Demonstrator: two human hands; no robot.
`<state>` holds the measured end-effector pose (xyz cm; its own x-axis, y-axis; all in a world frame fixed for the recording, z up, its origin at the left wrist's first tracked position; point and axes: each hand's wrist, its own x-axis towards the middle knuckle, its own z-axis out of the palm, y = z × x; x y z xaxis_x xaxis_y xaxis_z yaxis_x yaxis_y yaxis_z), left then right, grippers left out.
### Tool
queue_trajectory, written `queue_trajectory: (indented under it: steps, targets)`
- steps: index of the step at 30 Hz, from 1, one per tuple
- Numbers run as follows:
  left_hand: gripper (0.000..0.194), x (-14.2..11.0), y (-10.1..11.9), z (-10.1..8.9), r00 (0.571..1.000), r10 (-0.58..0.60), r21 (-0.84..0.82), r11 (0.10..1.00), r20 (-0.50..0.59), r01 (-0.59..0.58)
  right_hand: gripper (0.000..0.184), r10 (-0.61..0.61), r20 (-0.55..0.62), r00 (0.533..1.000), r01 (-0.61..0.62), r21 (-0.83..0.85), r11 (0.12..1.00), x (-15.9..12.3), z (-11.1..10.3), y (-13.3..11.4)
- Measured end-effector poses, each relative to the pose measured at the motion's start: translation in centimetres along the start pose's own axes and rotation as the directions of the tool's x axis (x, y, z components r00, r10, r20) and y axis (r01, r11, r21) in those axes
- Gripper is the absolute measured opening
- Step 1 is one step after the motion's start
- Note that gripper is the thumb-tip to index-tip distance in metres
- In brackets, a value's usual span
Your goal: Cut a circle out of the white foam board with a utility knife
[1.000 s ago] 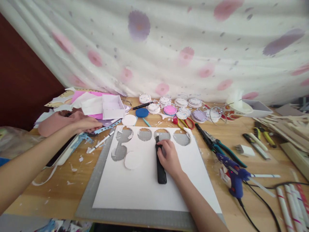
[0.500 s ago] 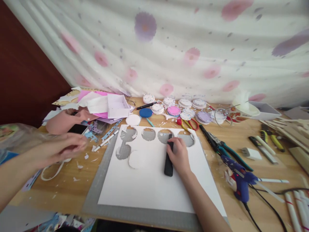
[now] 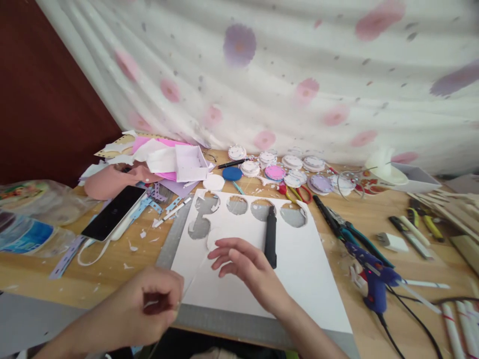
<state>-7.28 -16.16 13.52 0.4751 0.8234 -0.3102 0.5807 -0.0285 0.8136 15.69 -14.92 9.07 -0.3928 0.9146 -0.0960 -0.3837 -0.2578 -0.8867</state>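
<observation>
Two hands work near the table's [image 3: 108,279] front edge: the left hand [image 3: 155,301] is pinched on a thin clear strand [image 3: 195,277], while the right hand [image 3: 243,267] has its fingers apart over a white sheet [image 3: 299,294]. Right of it, a black tool [image 3: 270,242] lies on the sheet.

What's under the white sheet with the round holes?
A grey mat shows through the holes and past the near edge, plus wooden tabletop in some upper holes. Whatever the white sheet itself covers cannot be seen.
</observation>
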Motion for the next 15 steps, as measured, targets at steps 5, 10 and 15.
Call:
queue_trajectory:
  steps: [5,10,15]
  targets:
    - [0.01,2.6,0.1,2.8,0.979,0.037,0.003,0.999,0.2,-0.038,0.027,-0.042,-0.093,0.995,0.04,-0.03,0.999,-0.1,0.5,-0.4]
    - [0.014,4.2,0.2,2.4,0.978,0.098,-0.016,0.995,0.187,-0.097,0.03,-0.104,-0.167,0.98,0.069,-0.202,0.977,0.2,-0.9,-1.8]
    - [0.023,5.9,1.5,0.5,0.994,0.097,-0.108,0.989,-0.053,-0.102,0.03,-0.074,-0.077,0.994,0.041,-0.361,0.932,0.3,-1.5,-2.2]
